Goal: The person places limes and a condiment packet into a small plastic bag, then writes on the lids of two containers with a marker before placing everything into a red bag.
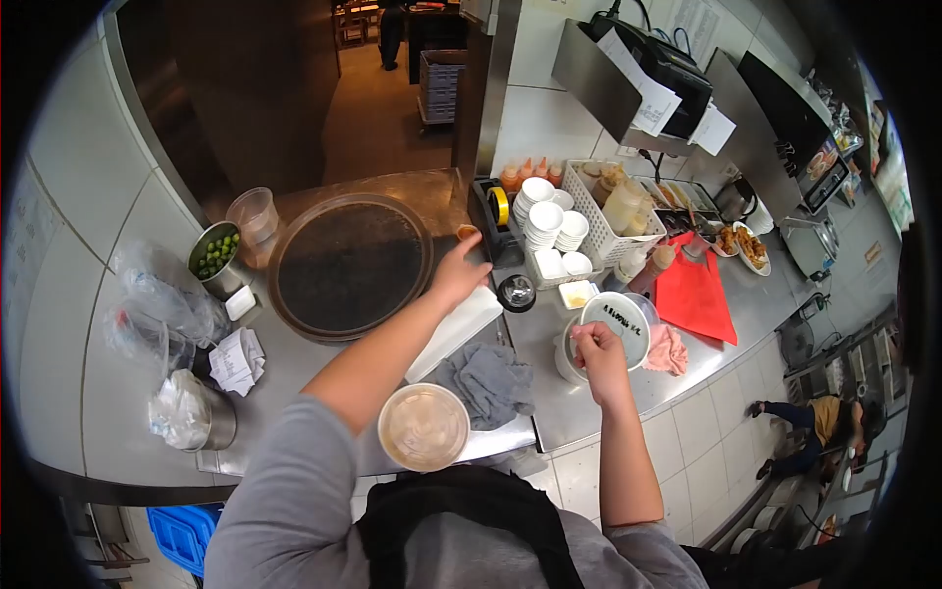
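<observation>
My left hand (459,269) reaches forward over the steel counter (599,393), fingers curled by a small orange object (466,232) at the edge of the round black tray (348,265); whether it grips that object I cannot tell. My right hand (596,349) pinches the edge of a white lid (618,324) with printed text, held over a white container. A lidded round tub of pale liquid (423,426) stands near my body, beside a grey cloth (488,381).
Stacked white bowls (546,221) and a white basket (618,221) with bottles sit behind. A red cloth (695,293), pink rag (669,349), metal cup of limes (216,255), plastic bags (157,314) and receipts (235,358) lie around. Another person (819,427) crouches on the floor at right.
</observation>
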Motion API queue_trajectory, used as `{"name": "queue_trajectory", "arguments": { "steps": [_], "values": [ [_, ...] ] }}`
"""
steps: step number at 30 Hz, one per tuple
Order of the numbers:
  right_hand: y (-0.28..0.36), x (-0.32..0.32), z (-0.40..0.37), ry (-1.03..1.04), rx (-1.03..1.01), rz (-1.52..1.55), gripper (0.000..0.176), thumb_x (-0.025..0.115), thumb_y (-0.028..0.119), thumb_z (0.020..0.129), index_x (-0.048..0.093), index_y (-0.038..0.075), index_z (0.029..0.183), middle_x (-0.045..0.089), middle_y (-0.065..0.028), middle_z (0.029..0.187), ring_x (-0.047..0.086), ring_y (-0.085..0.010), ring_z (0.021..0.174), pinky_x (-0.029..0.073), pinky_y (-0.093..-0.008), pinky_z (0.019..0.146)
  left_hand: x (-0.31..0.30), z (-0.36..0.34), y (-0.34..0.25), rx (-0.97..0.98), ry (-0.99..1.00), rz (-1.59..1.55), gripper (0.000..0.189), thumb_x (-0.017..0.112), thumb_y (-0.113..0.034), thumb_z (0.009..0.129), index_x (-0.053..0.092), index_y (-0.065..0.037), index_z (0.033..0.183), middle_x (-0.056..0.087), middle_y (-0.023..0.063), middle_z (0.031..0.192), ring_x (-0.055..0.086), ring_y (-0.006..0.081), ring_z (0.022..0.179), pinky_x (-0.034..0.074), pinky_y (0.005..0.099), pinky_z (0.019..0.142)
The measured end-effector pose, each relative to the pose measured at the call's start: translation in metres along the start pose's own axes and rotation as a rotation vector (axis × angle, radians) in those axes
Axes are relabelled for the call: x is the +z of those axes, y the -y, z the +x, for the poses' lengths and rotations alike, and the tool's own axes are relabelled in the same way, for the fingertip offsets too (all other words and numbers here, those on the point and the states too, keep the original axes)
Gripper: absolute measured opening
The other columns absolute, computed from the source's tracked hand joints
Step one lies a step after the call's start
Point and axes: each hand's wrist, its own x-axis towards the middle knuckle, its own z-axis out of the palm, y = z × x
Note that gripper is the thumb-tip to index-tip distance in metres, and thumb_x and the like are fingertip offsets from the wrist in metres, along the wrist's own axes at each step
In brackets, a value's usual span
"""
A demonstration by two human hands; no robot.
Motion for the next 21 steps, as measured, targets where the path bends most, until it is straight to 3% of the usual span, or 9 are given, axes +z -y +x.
{"name": "queue_trajectory", "arguments": {
  "steps": [5, 9, 10, 11, 13, 14, 15, 19, 21],
  "values": [
    [0.015, 0.008, -0.007, -0.011, 0.095, -0.159, 0.015, 0.064, 0.015, 0.093, 0.063, 0.001, 0.086, 0.050, 0.0045, 0.058, 0.045, -0.0044, 0.052, 0.033, -0.0228, 0.047, 0.054, 0.068, -0.022, -0.381, -0.213, -0.070, 0.106, 0.075, -0.044, 0.082, 0.005, -0.012, 0.155, 0.068, 0.0106, 0.091, 0.059, 0.0119, 0.062, 0.050, 0.0222, 0.058],
    [0.006, 0.005, -0.004, -0.031, -0.059, -0.453, 0.021, 0.066, 0.015, 0.090, 0.063, -0.002, 0.080, 0.056, -0.0031, 0.060, 0.049, -0.0097, 0.052, 0.039, -0.0308, 0.049, 0.067, 0.119, 0.037, -0.272, -0.238, 0.084, 0.106, 0.083, -0.018, 0.074, 0.013, -0.008, 0.154, 0.065, 0.0173, 0.116, 0.069, 0.0196, 0.081, 0.056, 0.0311, 0.069],
    [0.007, 0.007, -0.004, -0.034, -0.110, -0.491, 0.021, 0.067, 0.016, 0.090, 0.063, -0.002, 0.080, 0.057, -0.0059, 0.060, 0.051, -0.0125, 0.052, 0.040, -0.0319, 0.050, 0.071, 0.124, 0.042, -0.285, -0.296, 0.165, 0.106, 0.081, -0.006, 0.071, 0.015, -0.009, 0.154, 0.060, 0.0198, 0.128, 0.067, 0.0252, 0.101, 0.054, 0.0327, 0.085],
    [0.006, 0.009, -0.004, -0.038, -0.162, -0.524, 0.021, 0.067, 0.016, 0.089, 0.062, -0.002, 0.080, 0.059, -0.0087, 0.061, 0.052, -0.0154, 0.052, 0.042, -0.0330, 0.051, 0.074, 0.126, 0.049, -0.291, -0.290, 0.165, 0.106, 0.081, -0.006, 0.071, 0.015, -0.009, 0.154, 0.060, 0.0198, 0.128, 0.067, 0.0252, 0.101, 0.054, 0.0327, 0.085],
    [0.000, 0.010, -0.002, -0.019, -0.163, -0.543, 0.021, 0.067, 0.015, 0.089, 0.062, -0.003, 0.080, 0.061, -0.0130, 0.063, 0.055, -0.0215, 0.054, 0.044, -0.0351, 0.053, 0.076, 0.126, 0.051, -0.167, -0.413, 0.335, 0.100, 0.074, 0.007, 0.075, 0.016, -0.010, 0.154, 0.067, 0.0175, 0.107, 0.068, 0.0151, 0.073, 0.055, 0.0268, 0.060],
    [0.000, 0.011, -0.002, -0.010, -0.182, -0.586, 0.020, 0.066, 0.015, 0.090, 0.062, -0.002, 0.081, 0.060, -0.0087, 0.062, 0.052, -0.0157, 0.054, 0.042, -0.0322, 0.052, 0.076, 0.127, 0.051, -0.180, -0.421, 0.331, 0.099, 0.076, 0.003, 0.073, 0.020, -0.012, 0.154, 0.065, 0.0204, 0.117, 0.070, 0.0204, 0.085, 0.056, 0.0317, 0.075],
    [0.001, 0.013, -0.003, 0.002, -0.199, -0.629, 0.019, 0.066, 0.015, 0.090, 0.063, -0.002, 0.081, 0.058, -0.0043, 0.062, 0.048, -0.0099, 0.054, 0.041, -0.0293, 0.051, 0.076, 0.125, 0.046, -0.188, -0.425, 0.332, 0.099, 0.076, 0.003, 0.073, 0.020, -0.012, 0.154, 0.065, 0.0204, 0.117, 0.070, 0.0204, 0.085, 0.056, 0.0317, 0.075],
    [-0.009, 0.012, -0.004, 0.014, -0.207, -0.624, 0.019, 0.066, 0.015, 0.090, 0.062, -0.002, 0.082, 0.058, -0.0052, 0.060, 0.048, -0.0107, 0.053, 0.040, -0.0300, 0.050, 0.067, 0.095, -0.006, -0.250, -0.307, 0.753, 0.095, 0.069, -0.010, 0.076, 0.017, -0.018, 0.155, 0.056, 0.0216, 0.133, 0.057, 0.0347, 0.120, 0.045, 0.0364, 0.100],
    [0.003, 0.013, -0.005, 0.031, -0.167, -0.654, 0.017, 0.066, 0.012, 0.087, 0.061, -0.003, 0.080, 0.062, -0.0132, 0.064, 0.058, -0.0239, 0.055, 0.046, -0.0360, 0.055, 0.050, 0.097, 0.006, -0.303, -0.245, 0.617, 0.087, 0.064, -0.007, 0.080, 0.020, -0.020, 0.154, 0.057, 0.0227, 0.131, 0.057, 0.0328, 0.121, 0.046, 0.0390, 0.100]
  ]
}}
